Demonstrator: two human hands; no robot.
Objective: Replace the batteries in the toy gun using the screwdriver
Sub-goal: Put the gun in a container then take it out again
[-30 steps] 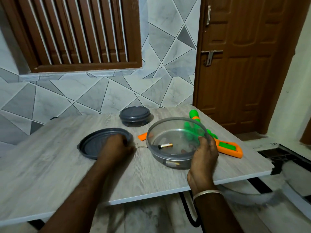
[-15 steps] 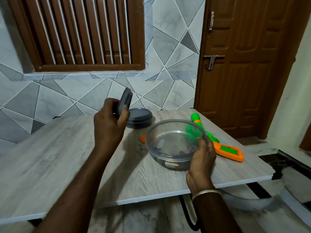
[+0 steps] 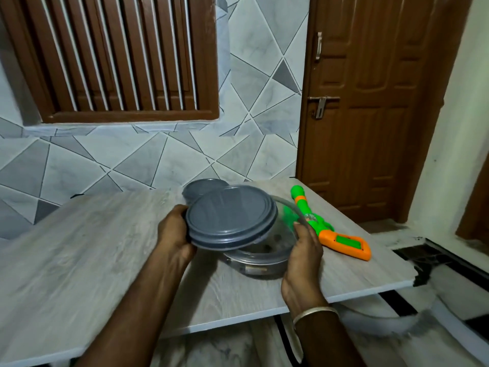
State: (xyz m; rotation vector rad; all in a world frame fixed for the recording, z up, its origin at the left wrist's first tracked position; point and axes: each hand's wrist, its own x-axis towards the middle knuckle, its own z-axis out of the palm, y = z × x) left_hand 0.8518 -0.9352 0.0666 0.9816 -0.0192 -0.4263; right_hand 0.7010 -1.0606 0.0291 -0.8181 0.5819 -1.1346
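My left hand point(image 3: 173, 234) grips a round grey lid point(image 3: 230, 215) by its left edge and holds it tilted over a clear round container point(image 3: 260, 263). The lid covers most of the container's opening, so its contents are hidden. My right hand point(image 3: 304, 247) clasps the container's right rim. Just right of the container lies the green and orange toy gun point(image 3: 336, 231), barrel pointing away from me. No screwdriver is visible.
A second grey lidded container point(image 3: 201, 189) sits behind the lid I hold. The grey wood-grain table point(image 3: 92, 247) ends close to my body and drops off at the right. A tiled wall and a brown door point(image 3: 370, 102) stand behind.
My left hand picked the grey lid up off the table, raised it, and has brought it rightward over the clear container. My right hand has stayed on the container's rim.
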